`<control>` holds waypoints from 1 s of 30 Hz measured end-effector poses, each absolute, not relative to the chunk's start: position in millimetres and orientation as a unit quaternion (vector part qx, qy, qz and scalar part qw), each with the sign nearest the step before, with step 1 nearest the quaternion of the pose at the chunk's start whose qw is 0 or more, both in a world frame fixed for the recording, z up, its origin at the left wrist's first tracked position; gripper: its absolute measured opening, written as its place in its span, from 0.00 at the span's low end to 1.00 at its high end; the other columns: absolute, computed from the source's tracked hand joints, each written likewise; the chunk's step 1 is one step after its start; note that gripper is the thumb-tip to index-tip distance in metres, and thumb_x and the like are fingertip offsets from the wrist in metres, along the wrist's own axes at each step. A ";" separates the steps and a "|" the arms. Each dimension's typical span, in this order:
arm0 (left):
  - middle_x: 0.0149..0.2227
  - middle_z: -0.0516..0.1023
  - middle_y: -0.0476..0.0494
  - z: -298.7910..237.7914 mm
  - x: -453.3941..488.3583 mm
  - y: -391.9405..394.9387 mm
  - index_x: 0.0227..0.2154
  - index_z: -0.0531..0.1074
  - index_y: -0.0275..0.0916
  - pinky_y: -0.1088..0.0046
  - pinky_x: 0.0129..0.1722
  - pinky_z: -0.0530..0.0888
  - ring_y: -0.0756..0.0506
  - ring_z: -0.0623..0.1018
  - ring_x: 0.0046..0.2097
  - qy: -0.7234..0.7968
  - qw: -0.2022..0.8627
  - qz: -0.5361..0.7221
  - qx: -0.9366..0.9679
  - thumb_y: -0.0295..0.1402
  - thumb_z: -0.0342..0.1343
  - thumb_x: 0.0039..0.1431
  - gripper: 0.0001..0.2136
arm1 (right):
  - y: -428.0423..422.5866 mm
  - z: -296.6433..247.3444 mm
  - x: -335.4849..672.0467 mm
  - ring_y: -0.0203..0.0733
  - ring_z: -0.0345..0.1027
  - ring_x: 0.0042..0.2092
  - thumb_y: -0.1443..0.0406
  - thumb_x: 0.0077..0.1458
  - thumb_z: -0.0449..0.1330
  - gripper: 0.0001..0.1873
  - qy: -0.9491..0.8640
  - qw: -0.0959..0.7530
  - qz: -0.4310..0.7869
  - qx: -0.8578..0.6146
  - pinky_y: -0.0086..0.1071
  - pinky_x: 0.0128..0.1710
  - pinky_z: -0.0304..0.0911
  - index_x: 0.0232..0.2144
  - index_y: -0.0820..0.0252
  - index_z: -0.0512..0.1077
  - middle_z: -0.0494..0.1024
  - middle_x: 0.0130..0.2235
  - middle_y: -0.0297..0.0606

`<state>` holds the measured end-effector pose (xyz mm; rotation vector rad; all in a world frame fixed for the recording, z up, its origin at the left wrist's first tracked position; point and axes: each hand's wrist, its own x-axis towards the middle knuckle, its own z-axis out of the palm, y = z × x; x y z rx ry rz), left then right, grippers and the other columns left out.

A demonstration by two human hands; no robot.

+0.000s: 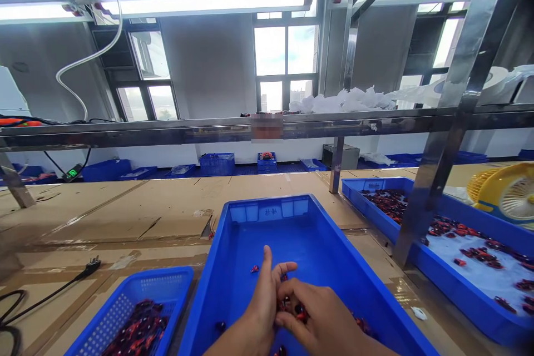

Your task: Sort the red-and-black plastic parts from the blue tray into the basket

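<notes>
My two hands meet over a long blue tray [334,250]. My left hand [261,297] has its thumb stretched up and its fingers apart, pointing to the right. Against it, my right hand [323,308] curls its fingers around several small, shiny red-and-black parts [300,311]. Their exact kind is too small to tell, and some are hidden between the palms. Below and beside the hands, a few more such parts lie on the tray floor, including a red one [255,269] and a dark one [220,326].
A blue perforated basket [183,278] of similar parts stands at left, near a black power plug [89,268]. To the right are a metal post [436,178], another blue tray [387,233] with parts, and a yellow fan [509,192]. A metal rail [167,132] crosses ahead.
</notes>
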<state>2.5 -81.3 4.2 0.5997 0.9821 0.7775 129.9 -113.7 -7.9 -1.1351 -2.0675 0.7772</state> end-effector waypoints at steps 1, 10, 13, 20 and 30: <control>0.16 0.63 0.52 5.9 2.0 -82.1 0.45 0.66 0.38 0.79 0.17 0.54 0.51 0.62 0.18 0.447 0.775 0.349 0.278 0.67 0.31 0.55 0.38 | -111.8 -9.8 130.7 0.42 0.70 0.32 0.64 0.55 0.62 0.05 -0.766 0.347 0.330 -0.428 0.32 0.33 0.57 0.37 0.55 0.73 0.79 0.32 0.35; 0.25 0.63 0.53 3.4 -1.2 -76.4 0.41 0.63 0.41 0.79 0.16 0.41 0.56 0.54 0.16 0.400 0.809 0.290 0.318 0.69 0.32 0.52 0.36 | -87.9 -5.3 143.2 0.26 0.39 0.13 0.44 0.59 0.52 0.24 -0.503 0.416 0.659 -0.373 0.22 0.11 0.37 0.30 0.58 0.64 0.58 0.17 0.21; 0.25 0.61 0.54 -6.0 -4.3 -66.7 0.40 0.63 0.43 0.79 0.16 0.42 0.56 0.52 0.16 0.425 0.759 0.310 0.384 0.70 0.32 0.51 0.36 | -87.4 -0.6 146.9 0.26 0.43 0.13 0.45 0.58 0.56 0.22 -0.469 0.428 0.695 -0.338 0.20 0.09 0.40 0.31 0.58 0.64 0.59 0.18 0.22; 0.26 0.62 0.56 -7.9 -7.6 -59.8 0.41 0.61 0.44 0.79 0.15 0.43 0.56 0.51 0.16 0.424 0.710 0.338 0.449 0.69 0.34 0.51 0.34 | -86.0 -2.7 150.3 0.27 0.48 0.13 0.48 0.57 0.59 0.21 -0.415 0.457 0.728 -0.297 0.19 0.06 0.43 0.31 0.60 0.67 0.61 0.18 0.24; 0.23 0.64 0.53 -10.2 -7.2 -60.9 0.42 0.65 0.39 0.79 0.18 0.45 0.55 0.54 0.17 0.456 0.699 0.393 0.386 0.68 0.31 0.53 0.37 | -91.3 -21.2 141.1 0.28 0.50 0.14 0.44 0.58 0.52 0.26 -0.509 0.328 0.709 -0.361 0.22 0.10 0.43 0.32 0.59 0.72 0.67 0.22 0.28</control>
